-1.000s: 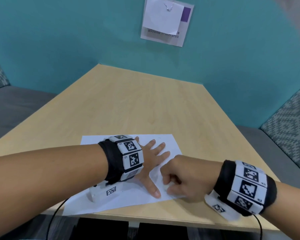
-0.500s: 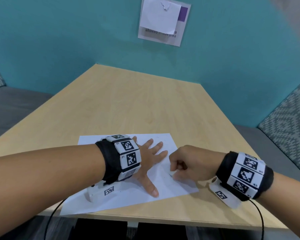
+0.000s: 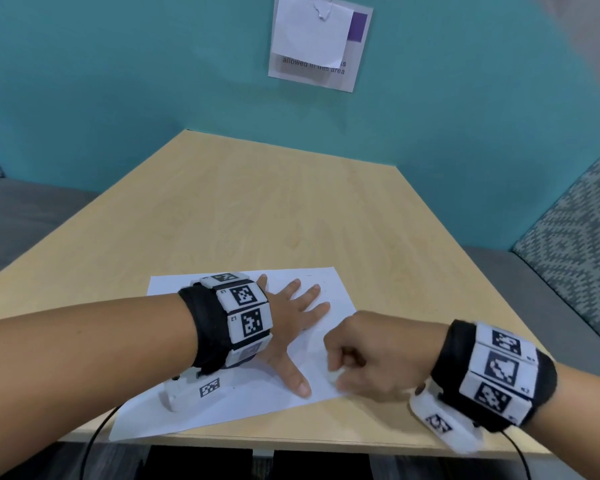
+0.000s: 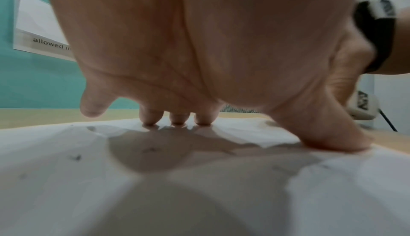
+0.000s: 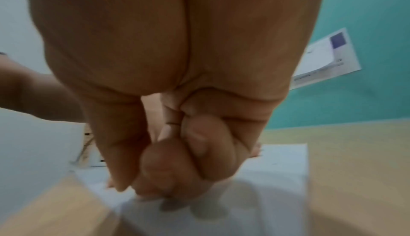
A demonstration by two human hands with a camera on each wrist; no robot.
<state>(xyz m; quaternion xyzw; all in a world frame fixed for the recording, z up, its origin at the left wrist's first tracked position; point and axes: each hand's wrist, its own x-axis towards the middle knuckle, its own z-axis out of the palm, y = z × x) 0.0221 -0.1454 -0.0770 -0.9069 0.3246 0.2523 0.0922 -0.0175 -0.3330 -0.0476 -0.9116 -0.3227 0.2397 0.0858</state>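
A white paper sheet with faint grey smudges lies near the table's front edge. My left hand rests flat on it with the fingers spread, and in the left wrist view the fingertips and thumb press the paper down. To its right, my right hand is curled into a fist over the sheet's right part. Thumb and fingers pinch together at the paper, and a small white bit, apparently an eraser, shows between them. The right wrist view is blurred and hides it behind the fingertips.
The light wooden table runs back to a teal wall with a paper sign. A patterned cushion flanks the right side and a grey bench the left. The front edge lies just under my wrists.
My right fist slid right and away across the paper, then came back left and nearer. The left hand stayed flat on the sheet.
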